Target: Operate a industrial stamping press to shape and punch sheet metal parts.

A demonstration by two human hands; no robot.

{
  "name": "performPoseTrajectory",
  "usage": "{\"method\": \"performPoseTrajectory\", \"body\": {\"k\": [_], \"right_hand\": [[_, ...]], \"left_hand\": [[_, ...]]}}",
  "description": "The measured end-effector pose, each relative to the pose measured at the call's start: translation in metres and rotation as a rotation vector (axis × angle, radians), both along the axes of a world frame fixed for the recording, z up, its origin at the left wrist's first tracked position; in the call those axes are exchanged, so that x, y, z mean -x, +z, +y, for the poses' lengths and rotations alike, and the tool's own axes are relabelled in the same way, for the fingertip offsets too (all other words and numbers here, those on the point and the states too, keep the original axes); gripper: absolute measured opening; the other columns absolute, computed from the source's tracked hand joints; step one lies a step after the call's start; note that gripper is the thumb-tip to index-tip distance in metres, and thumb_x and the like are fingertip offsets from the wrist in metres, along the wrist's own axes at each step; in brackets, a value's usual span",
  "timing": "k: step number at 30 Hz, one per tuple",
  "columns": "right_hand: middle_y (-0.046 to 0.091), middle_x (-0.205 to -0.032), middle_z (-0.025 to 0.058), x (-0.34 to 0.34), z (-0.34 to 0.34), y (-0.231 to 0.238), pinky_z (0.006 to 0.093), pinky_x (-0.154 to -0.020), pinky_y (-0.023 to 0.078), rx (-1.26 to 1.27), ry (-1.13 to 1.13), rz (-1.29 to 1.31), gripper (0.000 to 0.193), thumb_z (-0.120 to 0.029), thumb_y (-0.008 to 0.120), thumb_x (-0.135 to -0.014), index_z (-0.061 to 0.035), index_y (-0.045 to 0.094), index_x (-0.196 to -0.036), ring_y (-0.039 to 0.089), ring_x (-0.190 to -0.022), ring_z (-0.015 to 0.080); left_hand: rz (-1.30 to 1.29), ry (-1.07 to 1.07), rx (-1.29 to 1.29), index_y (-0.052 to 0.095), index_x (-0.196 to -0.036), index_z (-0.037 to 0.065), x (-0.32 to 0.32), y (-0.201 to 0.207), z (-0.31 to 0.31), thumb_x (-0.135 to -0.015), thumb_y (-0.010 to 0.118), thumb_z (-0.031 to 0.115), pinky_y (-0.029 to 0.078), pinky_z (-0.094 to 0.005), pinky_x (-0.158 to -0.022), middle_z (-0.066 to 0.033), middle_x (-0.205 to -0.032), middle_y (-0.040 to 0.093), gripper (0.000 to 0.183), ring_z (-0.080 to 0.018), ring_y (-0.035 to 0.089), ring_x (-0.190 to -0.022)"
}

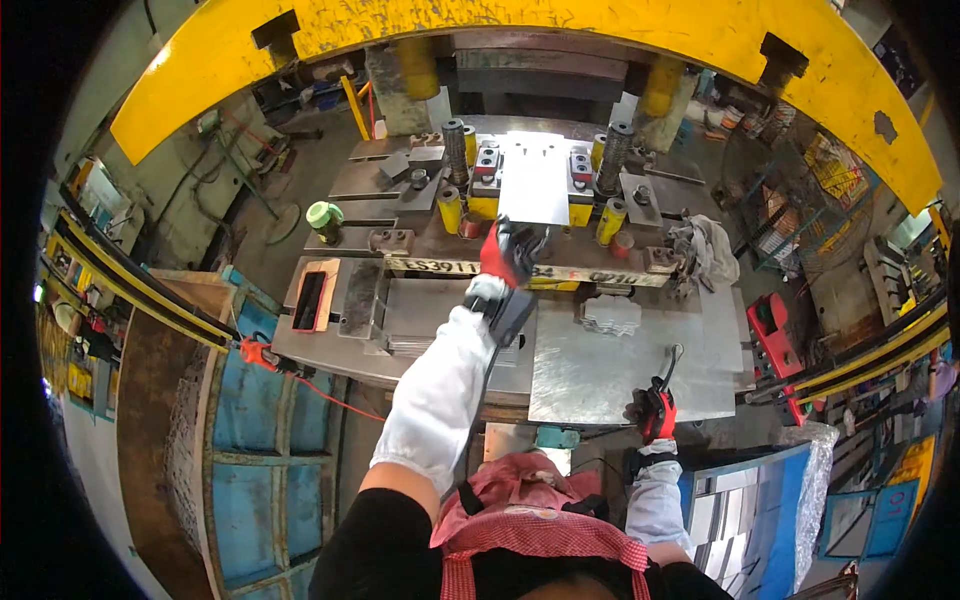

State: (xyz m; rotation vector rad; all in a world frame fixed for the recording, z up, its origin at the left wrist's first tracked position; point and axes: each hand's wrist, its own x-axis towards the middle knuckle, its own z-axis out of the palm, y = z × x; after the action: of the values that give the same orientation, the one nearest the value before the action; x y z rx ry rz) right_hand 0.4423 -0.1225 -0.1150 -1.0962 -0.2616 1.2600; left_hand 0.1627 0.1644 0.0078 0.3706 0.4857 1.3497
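In a red and black glove, my left hand (510, 257) reaches forward to the near edge of a flat, bright metal sheet (535, 178). Its fingers close at the sheet's near left corner, partly hidden by the glove. The sheet lies over a press die, between two thick dark springs (455, 152). Nearer to me on the right, my right hand (655, 412), gloved alike, is wrapped around a thin metal tool with a hooked tip (676, 356). That tool stands out over the front part of a smooth metal plate (590, 375). White sleeves cover both forearms.
A yellow press frame (560, 22) arches overhead. Stacked metal sheets (430, 318) lie left of the plate, and folded white gloves (610, 315) lie on it. A green-capped bottle (325, 222) stands left; grey rags (705, 250) and a red control box (772, 335) are right.
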Motion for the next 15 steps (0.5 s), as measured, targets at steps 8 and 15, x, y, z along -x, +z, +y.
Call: {"method": "performPoseTrajectory", "body": {"k": [8, 15], "right_hand": [[0.055, -0.073, 0.0098, -0.003, 0.002, -0.013, 0.0384, -0.041, 0.045, -0.012, -0.007, 0.090, 0.040, -0.022, 0.058, -0.083, -0.0192, 0.040, -0.118, 0.053, -0.049, 0.0239], [0.056, -0.072, 0.0115, -0.007, 0.001, -0.020, 0.0408, -0.039, 0.047, -0.002, -0.109, 0.018, 0.036, -0.021, 0.058, -0.082, -0.0158, 0.042, -0.114, 0.056, -0.048, 0.0279]], "left_hand": [[0.860, 0.293, -0.131, 0.048, -0.125, 0.008, 0.130, -0.073, -0.211, -0.089, 0.054, 0.020, 0.050, -0.0326, -0.079, -0.0113, -0.112, 0.058, 0.039, -0.0222, 0.061, -0.093], [2.409, -0.065, -0.349, 0.036, -0.133, 0.024, 0.209, -0.118, -0.250, -0.079, 0.054, 0.027, 0.028, -0.0504, -0.099, -0.0115, -0.139, 0.032, 0.057, -0.0362, 0.025, -0.130]]}}
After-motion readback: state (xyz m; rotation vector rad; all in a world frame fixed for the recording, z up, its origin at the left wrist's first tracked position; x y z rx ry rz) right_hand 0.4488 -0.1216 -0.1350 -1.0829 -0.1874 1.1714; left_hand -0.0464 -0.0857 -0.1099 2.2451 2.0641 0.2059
